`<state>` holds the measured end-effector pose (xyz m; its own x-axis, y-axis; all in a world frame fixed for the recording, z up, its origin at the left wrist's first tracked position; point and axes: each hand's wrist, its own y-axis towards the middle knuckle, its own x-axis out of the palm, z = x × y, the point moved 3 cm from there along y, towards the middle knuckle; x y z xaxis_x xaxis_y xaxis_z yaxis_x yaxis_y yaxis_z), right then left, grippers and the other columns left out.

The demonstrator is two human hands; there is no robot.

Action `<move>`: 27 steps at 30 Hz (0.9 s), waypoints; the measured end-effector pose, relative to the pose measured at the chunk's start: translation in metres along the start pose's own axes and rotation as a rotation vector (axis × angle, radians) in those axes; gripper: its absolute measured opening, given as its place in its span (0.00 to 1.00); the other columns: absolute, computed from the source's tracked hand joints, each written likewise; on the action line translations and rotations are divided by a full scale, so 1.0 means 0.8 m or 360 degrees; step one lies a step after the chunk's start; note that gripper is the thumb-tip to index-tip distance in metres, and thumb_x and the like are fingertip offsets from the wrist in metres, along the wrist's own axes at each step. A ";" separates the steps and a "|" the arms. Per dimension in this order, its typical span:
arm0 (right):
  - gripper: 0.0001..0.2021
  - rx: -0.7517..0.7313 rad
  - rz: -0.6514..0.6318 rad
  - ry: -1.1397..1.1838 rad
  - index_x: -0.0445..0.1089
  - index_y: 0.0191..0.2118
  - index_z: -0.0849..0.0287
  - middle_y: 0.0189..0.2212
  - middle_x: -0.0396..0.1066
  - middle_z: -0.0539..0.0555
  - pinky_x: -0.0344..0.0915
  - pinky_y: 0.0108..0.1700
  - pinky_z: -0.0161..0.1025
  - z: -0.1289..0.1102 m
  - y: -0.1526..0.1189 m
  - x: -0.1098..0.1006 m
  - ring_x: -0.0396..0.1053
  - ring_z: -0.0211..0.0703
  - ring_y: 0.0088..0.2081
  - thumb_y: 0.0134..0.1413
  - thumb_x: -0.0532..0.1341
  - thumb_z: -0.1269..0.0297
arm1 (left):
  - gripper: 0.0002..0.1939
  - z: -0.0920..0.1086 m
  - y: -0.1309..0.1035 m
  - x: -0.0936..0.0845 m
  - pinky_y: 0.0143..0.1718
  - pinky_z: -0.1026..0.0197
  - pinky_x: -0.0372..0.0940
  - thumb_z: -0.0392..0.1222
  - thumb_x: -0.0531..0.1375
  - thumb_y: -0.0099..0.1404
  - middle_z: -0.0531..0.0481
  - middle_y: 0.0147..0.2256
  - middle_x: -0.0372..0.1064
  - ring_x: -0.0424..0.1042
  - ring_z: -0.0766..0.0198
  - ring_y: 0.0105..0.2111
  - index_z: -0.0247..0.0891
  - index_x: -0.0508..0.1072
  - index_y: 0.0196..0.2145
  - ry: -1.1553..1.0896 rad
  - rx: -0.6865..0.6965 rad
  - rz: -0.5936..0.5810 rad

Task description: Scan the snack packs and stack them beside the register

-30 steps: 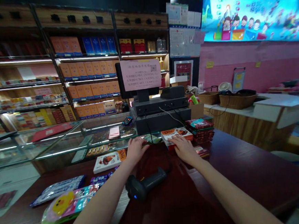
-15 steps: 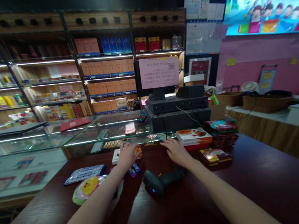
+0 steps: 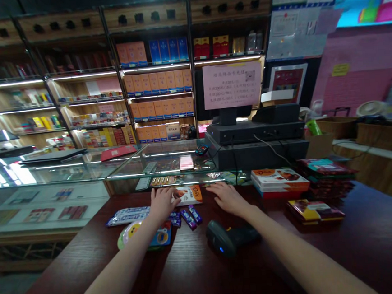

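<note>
My left hand [image 3: 163, 203] is flat with fingers spread, at the left end of a white and orange chocolate box [image 3: 191, 196]; its thumb overlaps the box, and whether it touches is unclear. My right hand [image 3: 229, 198] rests low over the counter with fingers stretched out, holding nothing. Between my forearms lies a black barcode scanner [image 3: 223, 240] with a blue light. Small purple-wrapped bars [image 3: 191, 216] sit below the box. Blue and white packets [image 3: 128, 215] and a toy pack with a yellow duck [image 3: 133, 230] are partly hidden by my left forearm.
Stacked chocolate boxes [image 3: 280, 181], brown packets [image 3: 329, 179] and yellow-brown packs [image 3: 316, 211] stand on the right of the dark counter [image 3: 193, 278]. Behind are a glass display case [image 3: 159, 156], a till screen with a pink notice [image 3: 232, 85] and lit shelves [image 3: 157, 82].
The view has swung left, shifting the scene rightward. My left hand has slid leftward off the middle of the chocolate box. My right hand is a little further left relative to the scanner.
</note>
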<state>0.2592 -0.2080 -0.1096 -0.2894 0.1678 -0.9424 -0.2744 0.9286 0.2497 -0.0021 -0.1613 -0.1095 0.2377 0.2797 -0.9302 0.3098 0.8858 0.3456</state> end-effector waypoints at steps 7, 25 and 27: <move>0.29 -0.0142 -0.0140 -0.0016 0.62 0.65 0.53 0.64 0.63 0.57 0.54 0.62 0.58 -0.011 0.028 0.016 0.55 0.56 0.65 0.57 0.54 0.72 | 0.24 -0.028 -0.001 -0.001 0.64 0.32 0.42 0.55 0.56 0.67 0.42 0.56 0.71 0.62 0.43 0.60 0.44 0.68 0.57 0.0104 -0.0116 -0.0185; 0.36 -0.0037 -0.0415 0.0102 0.48 0.71 0.53 0.67 0.56 0.65 0.52 0.64 0.56 -0.017 0.059 0.045 0.53 0.59 0.67 0.58 0.59 0.62 | 0.34 -0.044 0.008 0.011 0.64 0.30 0.37 0.59 0.54 0.65 0.37 0.55 0.71 0.64 0.44 0.60 0.41 0.58 0.64 0.0030 -0.0186 -0.0463; 0.36 -0.0041 -0.0395 0.0112 0.48 0.71 0.53 0.66 0.56 0.66 0.52 0.63 0.56 -0.016 0.060 0.050 0.53 0.60 0.67 0.59 0.59 0.63 | 0.34 -0.042 0.008 0.010 0.64 0.30 0.37 0.58 0.56 0.64 0.37 0.55 0.71 0.64 0.44 0.60 0.41 0.58 0.64 0.0008 -0.0173 -0.0467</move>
<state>0.2225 -0.1611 -0.1320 -0.2732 -0.0884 -0.9579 -0.3681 0.9296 0.0192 -0.0289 -0.1411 -0.1193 0.1479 0.0080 -0.9890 0.2640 0.9634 0.0473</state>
